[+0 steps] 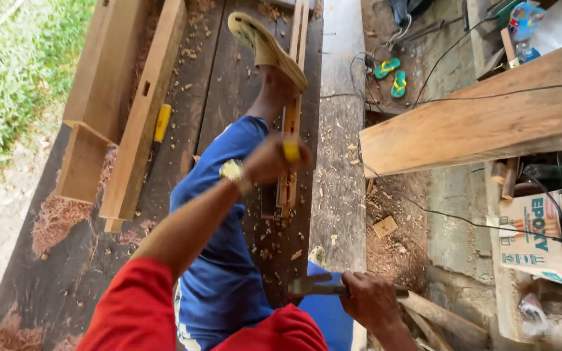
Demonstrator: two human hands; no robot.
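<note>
My left hand is closed around the yellow handle of a chisel, held upright over a narrow wooden strip that lies along the dark plank floor. A wristwatch sits on that wrist. My left leg in blue trousers stretches forward, and its foot in a yellow sandal rests on the strip. My right hand, low and to the right, grips a claw hammer by its handle, its head pointing left.
Two thick timber beams with a mortise lie at the left, a yellow-handled tool beside them. A wide board lies at the right above cables, green flip-flops and a cardboard box. Wood shavings cover the planks.
</note>
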